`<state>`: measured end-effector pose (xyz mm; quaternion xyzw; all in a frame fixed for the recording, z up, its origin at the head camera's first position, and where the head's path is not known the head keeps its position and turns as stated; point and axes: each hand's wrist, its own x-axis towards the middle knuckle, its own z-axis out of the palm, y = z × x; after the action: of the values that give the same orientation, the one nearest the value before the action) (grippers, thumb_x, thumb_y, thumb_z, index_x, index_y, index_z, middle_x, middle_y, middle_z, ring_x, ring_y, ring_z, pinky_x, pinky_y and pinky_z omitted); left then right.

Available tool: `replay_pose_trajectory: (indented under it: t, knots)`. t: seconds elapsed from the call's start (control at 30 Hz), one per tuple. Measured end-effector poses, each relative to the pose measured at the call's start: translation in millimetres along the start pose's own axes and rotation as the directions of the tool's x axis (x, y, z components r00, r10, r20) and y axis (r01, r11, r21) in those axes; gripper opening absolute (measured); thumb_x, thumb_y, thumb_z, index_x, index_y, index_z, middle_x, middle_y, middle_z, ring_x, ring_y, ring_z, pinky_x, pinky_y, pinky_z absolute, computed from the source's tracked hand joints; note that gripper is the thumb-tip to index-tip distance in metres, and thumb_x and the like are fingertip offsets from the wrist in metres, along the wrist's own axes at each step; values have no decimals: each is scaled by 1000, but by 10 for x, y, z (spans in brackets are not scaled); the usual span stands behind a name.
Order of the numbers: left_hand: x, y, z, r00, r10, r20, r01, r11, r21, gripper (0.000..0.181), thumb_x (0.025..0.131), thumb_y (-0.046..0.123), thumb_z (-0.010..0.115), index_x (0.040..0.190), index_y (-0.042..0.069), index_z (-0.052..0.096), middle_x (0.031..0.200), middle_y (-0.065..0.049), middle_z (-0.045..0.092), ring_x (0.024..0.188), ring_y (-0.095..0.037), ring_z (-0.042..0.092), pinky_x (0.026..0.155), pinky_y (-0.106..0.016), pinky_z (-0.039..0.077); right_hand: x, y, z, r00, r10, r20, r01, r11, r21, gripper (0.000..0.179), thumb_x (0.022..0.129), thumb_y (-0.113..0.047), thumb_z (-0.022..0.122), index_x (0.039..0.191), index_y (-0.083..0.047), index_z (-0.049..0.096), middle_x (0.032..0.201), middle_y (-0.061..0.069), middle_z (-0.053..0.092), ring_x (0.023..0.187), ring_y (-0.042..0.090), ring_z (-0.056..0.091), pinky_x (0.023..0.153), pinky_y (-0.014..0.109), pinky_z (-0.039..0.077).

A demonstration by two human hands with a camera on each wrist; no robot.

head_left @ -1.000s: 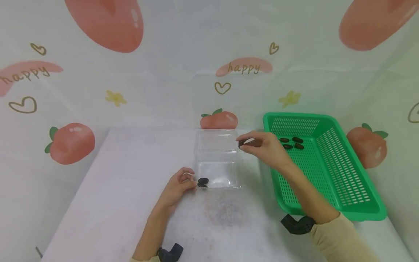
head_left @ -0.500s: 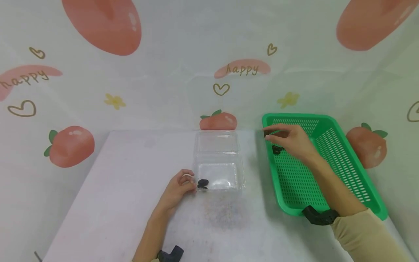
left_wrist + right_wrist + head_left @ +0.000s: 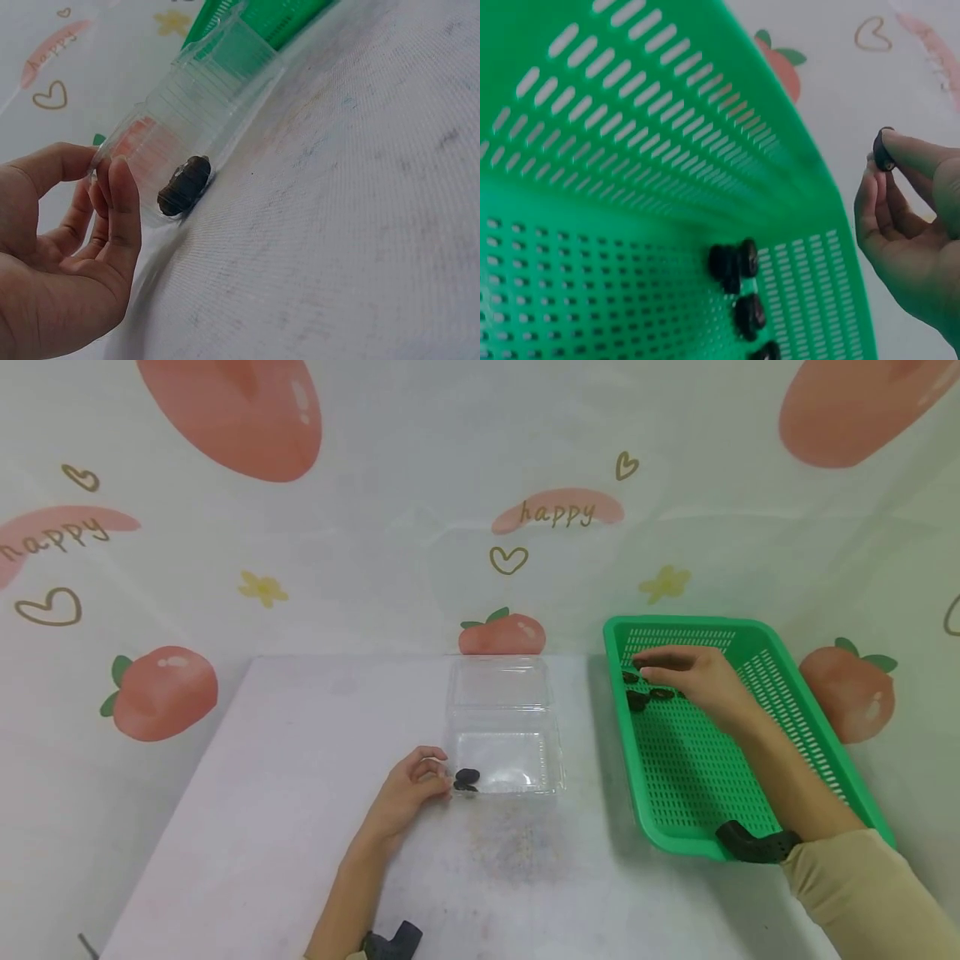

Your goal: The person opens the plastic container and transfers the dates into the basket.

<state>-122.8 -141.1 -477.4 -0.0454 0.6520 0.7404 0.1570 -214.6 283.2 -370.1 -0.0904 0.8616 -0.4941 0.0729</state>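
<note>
My left hand (image 3: 408,789) pinches the left rim of a clear hinged plastic container (image 3: 517,760), thumb and fingertips at its edge in the left wrist view. The container lies with its lid (image 3: 498,681) folded back. Two dark, oval, date-like fruits (image 3: 467,775) lie in its near left corner; they overlap as one dark shape (image 3: 185,186) in the left wrist view. Between thumb and fingertips, my right hand (image 3: 693,681) holds another dark date (image 3: 884,150). It overlaps the far left part of a green basket (image 3: 637,793) in the head view.
Several dark dates (image 3: 662,694) sit in the basket's far left corner, partly hidden by the right hand. The slotted basket wall (image 3: 802,150) rises beside that hand. A fruit-printed cloth (image 3: 360,527) hangs behind the white table (image 3: 300,735).
My right hand has moved right, from beside the clear container to over the basket, with a date between its fingertips. The left hand has stayed at the container's rim.
</note>
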Motion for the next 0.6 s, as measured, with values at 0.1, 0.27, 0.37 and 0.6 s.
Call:
replay_pose_trajectory:
  t: [0.1, 0.27, 0.37, 0.6]
  knots:
    - [-6, 3, 2, 1000, -4, -1, 4, 1000, -5, 42, 86, -6, 65, 125, -5, 49, 89, -5, 54, 80, -20, 61, 78, -31, 56, 19, 79, -48, 1000, -15, -1, 15, 999, 31, 43, 97, -29, 66, 133, -6, 62, 121, -9, 66, 106, 6, 63, 84, 21, 51]
    - [-6, 4, 4, 1000, -8, -4, 8, 1000, -5, 41, 86, -6, 66, 124, -4, 49, 89, -5, 53, 79, -20, 61, 78, -31, 56, 57, 229, -127, 999, -38, 32, 32, 986, 162, 41, 98, -17, 64, 132, 3, 59, 113, -13, 68, 99, 9, 69, 86, 26, 56]
    - [-3, 6, 6, 1000, -10, -5, 10, 1000, 0, 41, 87, -5, 66, 124, -4, 50, 89, -5, 53, 79, -20, 61, 78, -31, 56, 70, 321, -172, 998, -44, 43, 35, 981, 191, 39, 98, -14, 64, 131, 7, 58, 110, -10, 69, 98, 10, 70, 84, 28, 57]
    - [-8, 21, 11, 1000, -12, -9, 12, 1000, 7, 40, 86, -5, 65, 124, -3, 50, 89, -5, 54, 78, -21, 61, 78, -32, 56, 71, 523, -295, 998, 27, 49, -27, 1000, 0, 46, 98, -27, 64, 134, 1, 59, 117, -10, 65, 99, 7, 69, 87, 31, 55]
